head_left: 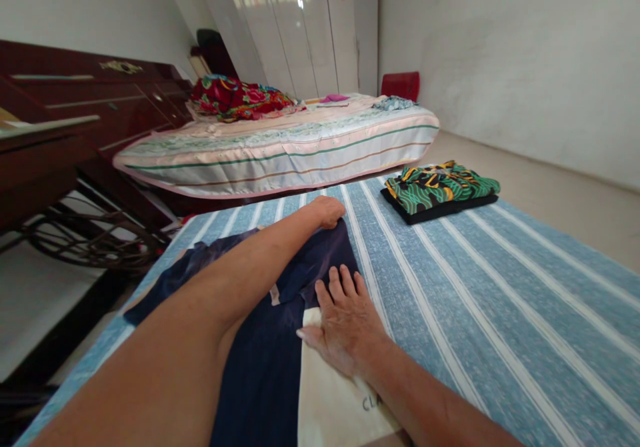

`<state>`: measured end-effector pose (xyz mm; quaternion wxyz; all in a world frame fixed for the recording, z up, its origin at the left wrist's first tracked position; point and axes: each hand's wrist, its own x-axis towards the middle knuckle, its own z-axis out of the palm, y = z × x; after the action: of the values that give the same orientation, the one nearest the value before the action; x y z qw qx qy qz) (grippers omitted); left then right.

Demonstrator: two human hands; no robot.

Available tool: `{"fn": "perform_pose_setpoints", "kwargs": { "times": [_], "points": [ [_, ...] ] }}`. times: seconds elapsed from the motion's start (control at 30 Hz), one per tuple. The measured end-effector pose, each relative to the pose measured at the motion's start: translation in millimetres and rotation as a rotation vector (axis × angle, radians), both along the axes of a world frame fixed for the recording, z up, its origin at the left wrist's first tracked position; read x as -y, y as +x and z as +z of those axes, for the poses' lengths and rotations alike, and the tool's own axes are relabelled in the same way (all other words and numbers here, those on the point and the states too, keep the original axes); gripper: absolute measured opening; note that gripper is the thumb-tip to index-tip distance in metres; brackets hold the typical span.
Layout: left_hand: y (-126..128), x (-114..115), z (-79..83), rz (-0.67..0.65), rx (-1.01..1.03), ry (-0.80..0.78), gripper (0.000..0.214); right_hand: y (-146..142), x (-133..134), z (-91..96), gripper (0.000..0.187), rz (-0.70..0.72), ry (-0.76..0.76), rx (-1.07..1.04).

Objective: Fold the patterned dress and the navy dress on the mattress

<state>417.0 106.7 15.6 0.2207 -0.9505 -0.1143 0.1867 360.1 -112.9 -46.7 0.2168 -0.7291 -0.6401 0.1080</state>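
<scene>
A navy and cream garment (265, 367) lies spread on a blue and white striped sheet, with dark printed letters partly covered on its cream section. My left hand (329, 212) is closed on the far corner of its navy cloth, the fingertips curled out of sight. Nearer to me, my right hand (345, 320) rests flat with fingers spread, across the border of the navy and cream parts. My left forearm hides some of the cloth on the left side.
To the right sits a folded stack with a green, black and orange patterned cloth (445, 187) on top. Beyond is a bed (300, 147) holding a red floral blanket (240, 97). Dark wooden furniture (40, 153) stands at the left; a red chair back (401, 87) is behind.
</scene>
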Motion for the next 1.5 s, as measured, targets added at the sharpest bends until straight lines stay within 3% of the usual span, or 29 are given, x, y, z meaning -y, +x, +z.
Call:
{"fn": "perform_pose_setpoints", "kwargs": {
  "times": [0.27,0.47,0.77,1.2,1.37,1.5],
  "points": [
    [-2,-3,-18.6,0.109,0.232,-0.007,0.032,0,-2,1.2,0.081,0.007,-0.024,-0.004],
    [-5,9,-28.2,0.203,0.462,0.006,0.034,0,-1,1.2,0.080,0.010,-0.024,0.002],
    [-28,20,-65.5,0.215,0.502,-0.169,0.032,-1,-1,2.9,0.081,0.008,-0.020,0.019],
    [-34,21,-68.6,0.258,0.475,-0.291,0.044,-1,-2,-0.2,0.081,0.018,-0.066,0.031],
    [-43,37,-61.9,0.219,0.494,-0.265,0.043,-2,0,2.0,0.081,0.006,-0.064,0.035],
    [-51,46,-62.5,0.240,0.393,-0.364,0.050,-4,1,1.1,0.083,-0.001,-0.047,0.052]
  ]
}}
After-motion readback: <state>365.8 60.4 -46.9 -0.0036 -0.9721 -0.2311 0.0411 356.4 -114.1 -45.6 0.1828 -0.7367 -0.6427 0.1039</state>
